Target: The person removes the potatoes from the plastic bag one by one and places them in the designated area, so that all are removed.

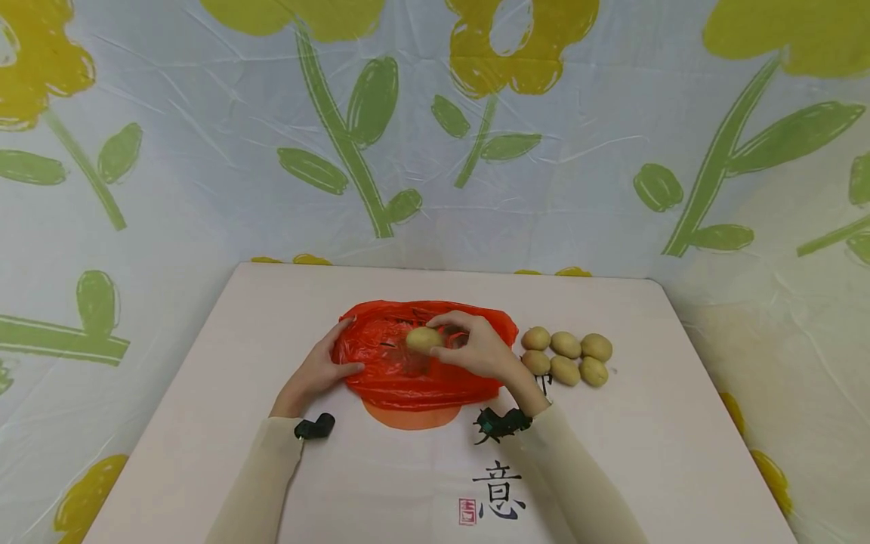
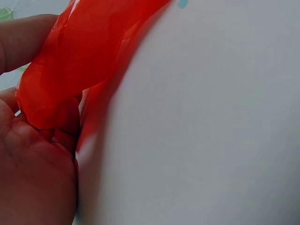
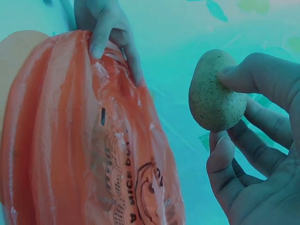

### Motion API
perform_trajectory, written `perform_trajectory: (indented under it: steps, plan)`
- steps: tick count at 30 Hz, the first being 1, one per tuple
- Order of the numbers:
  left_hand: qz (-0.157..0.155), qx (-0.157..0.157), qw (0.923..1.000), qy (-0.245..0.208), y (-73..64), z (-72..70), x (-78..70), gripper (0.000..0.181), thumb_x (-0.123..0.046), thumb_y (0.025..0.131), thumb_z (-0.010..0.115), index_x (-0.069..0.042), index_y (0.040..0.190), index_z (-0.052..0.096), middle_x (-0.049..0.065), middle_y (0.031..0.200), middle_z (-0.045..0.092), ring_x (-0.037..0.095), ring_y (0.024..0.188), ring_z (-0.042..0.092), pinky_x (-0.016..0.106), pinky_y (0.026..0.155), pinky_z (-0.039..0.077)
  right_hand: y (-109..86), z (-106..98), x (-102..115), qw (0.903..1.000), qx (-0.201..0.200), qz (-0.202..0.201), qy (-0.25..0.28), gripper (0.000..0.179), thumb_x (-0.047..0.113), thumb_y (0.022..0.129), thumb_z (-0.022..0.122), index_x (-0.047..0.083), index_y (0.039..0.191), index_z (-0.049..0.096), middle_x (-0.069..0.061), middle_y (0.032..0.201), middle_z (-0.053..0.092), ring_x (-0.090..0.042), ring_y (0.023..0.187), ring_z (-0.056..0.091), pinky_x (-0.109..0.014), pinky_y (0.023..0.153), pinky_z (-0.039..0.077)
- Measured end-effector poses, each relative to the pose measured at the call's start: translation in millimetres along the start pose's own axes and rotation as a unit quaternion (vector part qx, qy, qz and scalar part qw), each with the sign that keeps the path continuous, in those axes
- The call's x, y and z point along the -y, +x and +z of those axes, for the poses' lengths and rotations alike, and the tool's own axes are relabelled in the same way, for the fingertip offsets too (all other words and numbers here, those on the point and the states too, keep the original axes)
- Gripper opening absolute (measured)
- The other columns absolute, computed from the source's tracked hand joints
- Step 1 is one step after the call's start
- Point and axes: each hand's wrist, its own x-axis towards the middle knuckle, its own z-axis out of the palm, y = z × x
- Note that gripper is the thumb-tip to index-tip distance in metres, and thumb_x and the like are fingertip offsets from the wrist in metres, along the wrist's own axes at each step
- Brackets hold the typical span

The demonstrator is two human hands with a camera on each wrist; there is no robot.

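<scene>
A potato (image 1: pixel 423 340) is pinched between the thumb and fingers of my right hand (image 1: pixel 479 347), above the red plastic bag (image 1: pixel 381 393). The right wrist view shows this potato (image 3: pixel 213 93) with small dark specks on its skin, apart from the bag. At the bag's left edge, my left hand (image 1: pixel 318 370) holds the thin plastic between thumb and fingers. Up close in the left wrist view, the bag's edge (image 2: pixel 70 61) covers part of the fingers. Dark printing marks the bag (image 3: pixel 154 183); what lies inside cannot be made out.
Several potatoes (image 1: pixel 565 344) lie in two rows right of the bag. An orange printed shape (image 1: pixel 414 418) shows under the bag's front edge. The white table covering (image 1: pixel 381 483) bears black characters (image 1: pixel 499 491). A flowered cloth (image 1: pixel 544 204) hangs behind the table.
</scene>
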Motion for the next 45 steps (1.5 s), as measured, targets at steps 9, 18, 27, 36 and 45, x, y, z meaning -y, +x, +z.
perform_trajectory:
  steps: [9, 18, 27, 36, 45]
  plan:
    - [0.005, 0.002, 1.0, -0.002, 0.4, -0.3, 1.1, 0.101, -0.018, 0.085, 0.083, -0.027, 0.165, 0.021, 0.008, 0.172, 0.021, 0.038, 0.158, 0.018, 0.061, 0.123, 0.027, -15.6, -7, -3, 0.9998, -0.02, 0.009, 0.002, 0.035, 0.018, 0.088, 0.08, 0.015, 0.122, 0.072, -0.004, 0.119, 0.069, -0.024, 0.101, 0.063, -0.038, 0.085, 0.059]
    - [0.007, 0.004, 0.9999, -0.007, -2.1, -1.0, -1.3, 0.101, -0.018, 0.085, 0.083, -0.026, 0.165, 0.022, 0.008, 0.172, 0.022, 0.038, 0.158, 0.018, 0.061, 0.123, 0.027, -31.4, -19, -10, 0.9986, -0.044, 0.018, 0.021, 0.035, 0.016, 0.088, 0.081, 0.013, 0.122, 0.072, -0.007, 0.12, 0.069, -0.029, 0.101, 0.064, -0.034, 0.082, 0.059]
    - [0.028, 0.006, 0.9996, -0.005, -2.1, -0.9, 0.4, 0.1, -0.017, 0.086, 0.082, -0.021, 0.165, 0.021, 0.008, 0.172, 0.021, 0.038, 0.158, 0.016, 0.062, 0.125, 0.022, -47.4, -30, -15, 0.9967, -0.066, 0.048, 0.001, 0.037, 0.021, 0.089, 0.081, 0.018, 0.124, 0.071, -0.002, 0.12, 0.07, -0.021, 0.105, 0.065, -0.03, 0.085, 0.058]
    - [0.019, 0.006, 0.9998, -0.007, -2.5, -1.2, -0.9, 0.1, -0.019, 0.086, 0.082, -0.024, 0.165, 0.021, 0.006, 0.172, 0.021, 0.036, 0.159, 0.016, 0.061, 0.125, 0.022, -59.7, -43, -23, 0.9948, -0.09, 0.039, 0.027, 0.036, 0.012, 0.089, 0.08, 0.009, 0.123, 0.071, -0.011, 0.112, 0.072, -0.025, 0.096, 0.065, -0.024, 0.075, 0.057]
    - [0.018, 0.006, 0.9998, -0.005, -0.8, -1.8, 0.5, 0.1, -0.02, 0.086, 0.083, -0.025, 0.165, 0.022, 0.006, 0.172, 0.021, 0.036, 0.159, 0.016, 0.061, 0.124, 0.025, -78.5, -61, -31, 0.991, -0.118, 0.064, 0.003, 0.037, 0.01, 0.089, 0.08, 0.01, 0.124, 0.07, -0.011, 0.11, 0.072, -0.02, 0.097, 0.066, -0.023, 0.082, 0.058]
